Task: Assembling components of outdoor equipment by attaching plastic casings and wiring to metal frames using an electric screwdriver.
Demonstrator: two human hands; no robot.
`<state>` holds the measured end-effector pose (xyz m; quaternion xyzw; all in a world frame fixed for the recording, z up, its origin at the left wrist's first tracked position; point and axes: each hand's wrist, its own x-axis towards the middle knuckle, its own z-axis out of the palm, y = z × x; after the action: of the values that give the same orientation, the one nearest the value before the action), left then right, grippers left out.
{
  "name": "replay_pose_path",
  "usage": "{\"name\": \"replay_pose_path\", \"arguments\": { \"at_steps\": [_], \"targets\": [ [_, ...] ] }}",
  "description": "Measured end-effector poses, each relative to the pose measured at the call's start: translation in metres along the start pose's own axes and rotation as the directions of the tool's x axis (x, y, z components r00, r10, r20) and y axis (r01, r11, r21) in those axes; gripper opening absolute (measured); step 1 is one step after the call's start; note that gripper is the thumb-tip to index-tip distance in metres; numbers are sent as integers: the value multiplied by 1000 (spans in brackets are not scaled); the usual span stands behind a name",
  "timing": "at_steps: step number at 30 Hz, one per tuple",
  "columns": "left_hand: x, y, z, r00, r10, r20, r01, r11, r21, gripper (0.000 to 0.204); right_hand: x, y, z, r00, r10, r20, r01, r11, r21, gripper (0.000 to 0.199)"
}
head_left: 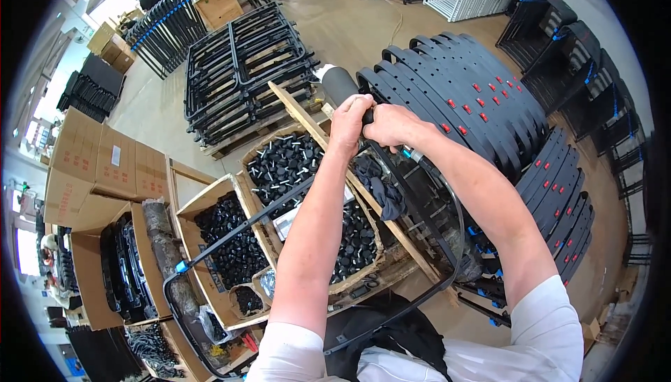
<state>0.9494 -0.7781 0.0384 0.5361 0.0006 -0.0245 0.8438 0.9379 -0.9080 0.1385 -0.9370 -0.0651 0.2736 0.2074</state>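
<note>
A long black tube frame (377,326) lies across my lap, and its bars reach forward to my hands. My left hand (347,125) is closed around the far end of the frame, beside a dark grey padded cylinder (340,85) with a pale end. Pressed against it, my right hand (395,127) is closed too. Between the hands a short black rounded piece (368,116) shows. What the right fingers wrap is mostly hidden. Just below the right wrist sits a metal hose fitting (417,156), with a black hose (456,207) curving down from it.
Left of my arms stand boxes of black knobs (283,165) and small black parts (231,242), plus a cardboard box (91,263) of black pieces. A wooden plank (412,253) slants past them. Curved black panels (454,95) stack to the right. Black frames (244,67) lie ahead on a pallet.
</note>
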Motion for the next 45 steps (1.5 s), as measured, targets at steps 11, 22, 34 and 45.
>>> {"name": "replay_pose_path", "arguments": {
  "at_steps": [11, 22, 34, 45],
  "targets": [
    [4, -11, -4, 1000, -14, -24, 14, 1000, -7, 19, 13, -2, 2, 997, 33, 64, -32, 999, -9, 33],
    [-5, -14, 1, 1000, -20, -7, 20, 1000, -20, 23, 48, 26, 20, 994, -86, 66, 74, 984, 162, 18],
    [-9, 23, -3, 994, 88, -67, -86, 996, 28, 22, 36, -4, 9, 995, -82, -51, 86, 993, 84, 15],
    [-175, 105, -191, 962, 93, -255, -83, 995, 49, 17, -59, -213, 127, 950, -250, 189, 278, 950, -141, 32]
  ]
}}
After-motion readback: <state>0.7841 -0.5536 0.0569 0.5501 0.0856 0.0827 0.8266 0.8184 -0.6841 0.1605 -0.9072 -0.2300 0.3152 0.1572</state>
